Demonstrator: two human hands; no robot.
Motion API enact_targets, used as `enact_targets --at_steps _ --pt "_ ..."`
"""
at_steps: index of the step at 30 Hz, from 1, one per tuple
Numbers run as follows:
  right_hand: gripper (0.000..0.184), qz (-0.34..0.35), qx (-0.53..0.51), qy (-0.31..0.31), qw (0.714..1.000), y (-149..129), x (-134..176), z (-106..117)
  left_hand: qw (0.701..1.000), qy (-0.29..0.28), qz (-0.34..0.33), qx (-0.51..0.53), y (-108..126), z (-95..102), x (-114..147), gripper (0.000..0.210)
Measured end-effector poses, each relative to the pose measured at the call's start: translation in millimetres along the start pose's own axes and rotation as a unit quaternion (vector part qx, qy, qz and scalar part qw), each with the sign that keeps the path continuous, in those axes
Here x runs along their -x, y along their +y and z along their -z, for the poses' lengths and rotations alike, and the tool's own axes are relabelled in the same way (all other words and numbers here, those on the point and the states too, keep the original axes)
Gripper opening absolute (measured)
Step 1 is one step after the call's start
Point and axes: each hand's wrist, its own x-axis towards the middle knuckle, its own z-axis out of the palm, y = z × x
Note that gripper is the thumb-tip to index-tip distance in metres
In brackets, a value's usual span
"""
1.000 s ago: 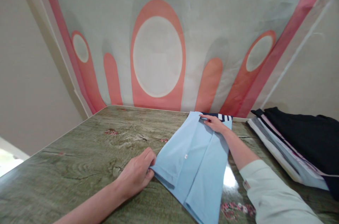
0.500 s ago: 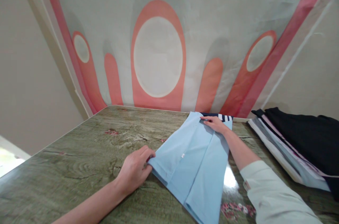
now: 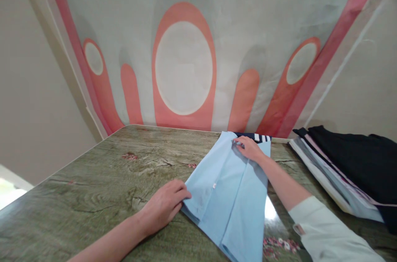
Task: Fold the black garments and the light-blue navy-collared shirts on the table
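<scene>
A light blue garment (image 3: pixel 214 204) lies folded lengthwise on the table, its sides overlapping in long panels. Along its far end shows a navy band with white stripes (image 3: pixel 260 138). At the garment's left edge, my left hand (image 3: pixel 169 202) has its fingers closed on the lower left corner. My right hand (image 3: pixel 249 148) is at the far end, near the striped band, with bent fingertips pinching the cloth. A small white tag or mark (image 3: pixel 214 186) sits on the left panel.
A stack of folded clothes (image 3: pixel 353 154), black on top with grey, pink and white layers below, lies at the right. The wood-patterned table (image 3: pixel 93 183) meets a wall with a red-and-white printed sheet (image 3: pixel 186 59) at its far edge.
My left hand has shifted slightly right with the garment's left corner, which now lies flatter and further in. My right hand's fingers have curled more at the far end.
</scene>
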Motion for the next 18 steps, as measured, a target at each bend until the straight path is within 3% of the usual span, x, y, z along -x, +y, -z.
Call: enact_targets --at_steps 6,9,12,18 --pt "0.022 0.007 0.042 0.055 0.998 -74.5 54.1 16.7 0.999 -0.024 -0.021 -0.036 1.5 0.6 0.7 0.027" --pt "0.021 0.008 0.009 0.059 0.998 -99.7 90.8 22.2 0.999 0.039 -0.009 -0.028 0.7 -2.5 1.7 0.031" --pt "0.034 0.010 -0.003 0.058 0.998 -109.1 121.7 21.9 0.994 0.113 0.012 0.004 2.0 -4.8 1.7 0.036" --pt "0.064 -0.004 0.012 0.010 1.000 -112.4 157.1 24.5 1.000 -0.018 -0.012 0.021 11.2 -4.3 0.3 0.038"
